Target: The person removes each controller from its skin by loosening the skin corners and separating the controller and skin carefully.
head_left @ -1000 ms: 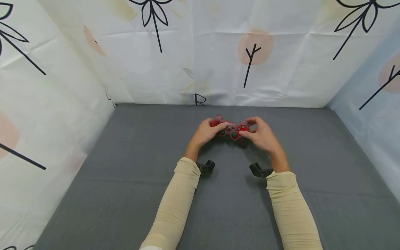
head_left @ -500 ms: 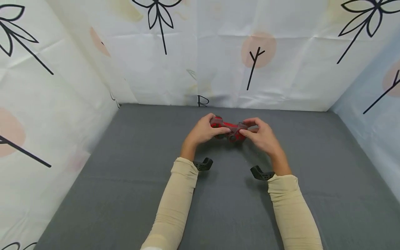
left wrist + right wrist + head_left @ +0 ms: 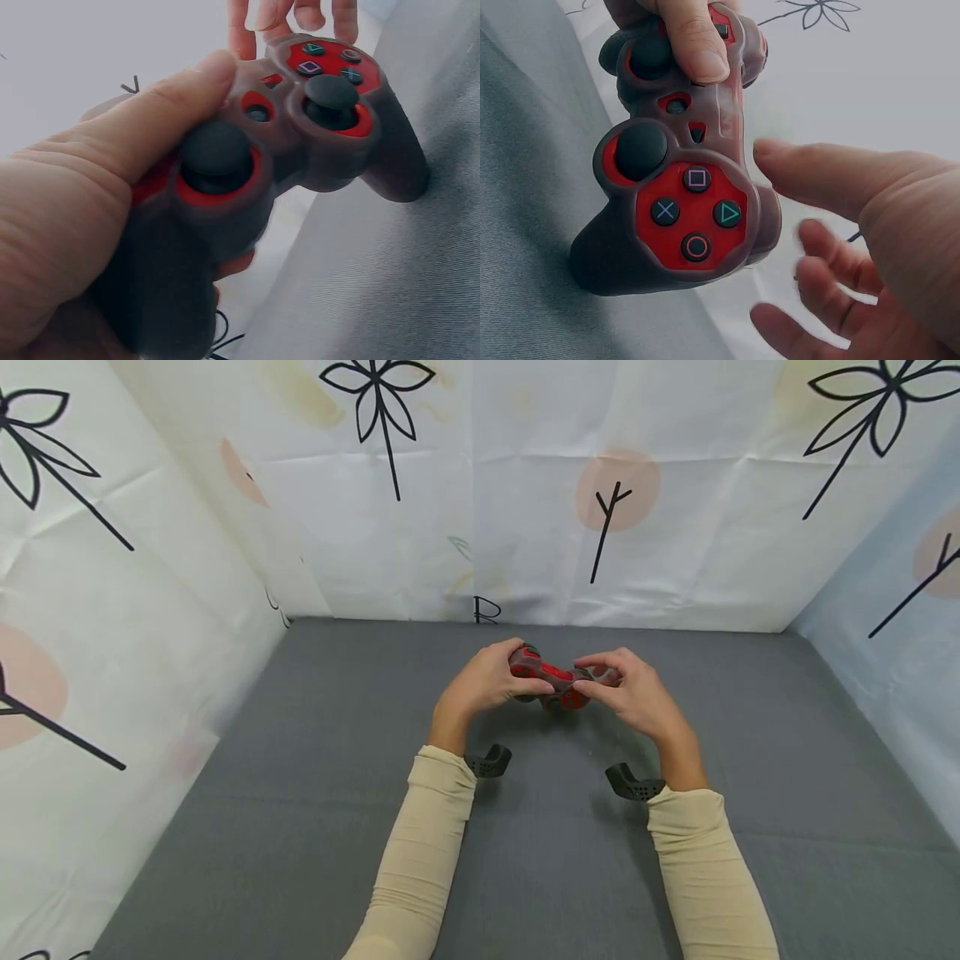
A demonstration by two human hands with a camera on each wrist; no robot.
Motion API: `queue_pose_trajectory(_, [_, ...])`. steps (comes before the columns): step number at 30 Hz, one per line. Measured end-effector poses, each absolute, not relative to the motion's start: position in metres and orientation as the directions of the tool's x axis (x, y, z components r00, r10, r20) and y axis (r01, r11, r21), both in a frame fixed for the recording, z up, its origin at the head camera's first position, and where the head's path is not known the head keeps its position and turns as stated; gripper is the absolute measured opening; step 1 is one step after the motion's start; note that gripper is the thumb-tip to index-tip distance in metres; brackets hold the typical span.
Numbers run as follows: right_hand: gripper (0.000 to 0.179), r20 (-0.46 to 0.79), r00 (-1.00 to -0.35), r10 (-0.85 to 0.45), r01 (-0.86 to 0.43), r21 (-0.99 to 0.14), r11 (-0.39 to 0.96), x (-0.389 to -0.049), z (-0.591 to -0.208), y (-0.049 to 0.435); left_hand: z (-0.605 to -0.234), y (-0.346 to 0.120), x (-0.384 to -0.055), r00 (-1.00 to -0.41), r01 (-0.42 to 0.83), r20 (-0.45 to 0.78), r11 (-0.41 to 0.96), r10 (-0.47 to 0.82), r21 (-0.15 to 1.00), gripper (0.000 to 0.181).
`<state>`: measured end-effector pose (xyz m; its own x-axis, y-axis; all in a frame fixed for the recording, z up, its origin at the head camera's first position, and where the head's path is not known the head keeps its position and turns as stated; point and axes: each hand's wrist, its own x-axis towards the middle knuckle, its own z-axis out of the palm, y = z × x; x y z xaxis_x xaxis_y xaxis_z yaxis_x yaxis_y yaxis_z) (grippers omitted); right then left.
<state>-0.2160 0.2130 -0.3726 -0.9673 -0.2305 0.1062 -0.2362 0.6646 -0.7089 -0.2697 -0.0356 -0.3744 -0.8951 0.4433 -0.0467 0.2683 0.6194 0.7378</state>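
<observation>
My left hand [image 3: 480, 681] grips the left handle of a game controller [image 3: 557, 673], its thumb lying across the front face. The controller is red under a smoky grey cover and is tilted. In the left wrist view the thumb [image 3: 176, 101] lies above the left stick [image 3: 217, 156]. My right hand [image 3: 637, 693] is at the controller's right end. In the right wrist view the right thumb [image 3: 810, 169] and loosely bent fingers [image 3: 829, 292] stand just off the controller's edge, near the four-symbol button cluster [image 3: 676, 244]. The left fingers behind the controller are mostly hidden.
A grey cloth-covered table [image 3: 547, 860] lies under both hands. White printed sheets [image 3: 525, 543] stand behind it and on both sides. Black wrist mounts [image 3: 489, 762] show at the cuffs of the beige sleeves [image 3: 420, 852].
The controller has tilted, so its front face shows less in the head view and its right end sits lower. The right fingers have shifted at its right end.
</observation>
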Motion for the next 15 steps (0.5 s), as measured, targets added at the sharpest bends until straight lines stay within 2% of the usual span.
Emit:
queue_pose_trajectory(6, [0.035,0.189,-0.936,-0.298,-0.349,-0.626,0.698,-0.216,-0.375,0.205,-0.373,-0.036,-0.268,-0.897,0.265,-0.055,0.632,0.439,0.728,0.060])
queue_pose_trajectory(15, [0.021,0.321,-0.910,-0.264,-0.410,-0.586,0.699,-0.220,-0.385,0.198,-0.372,-0.036,-0.269,-0.892,0.261,-0.071,0.637,0.446,0.725,0.058])
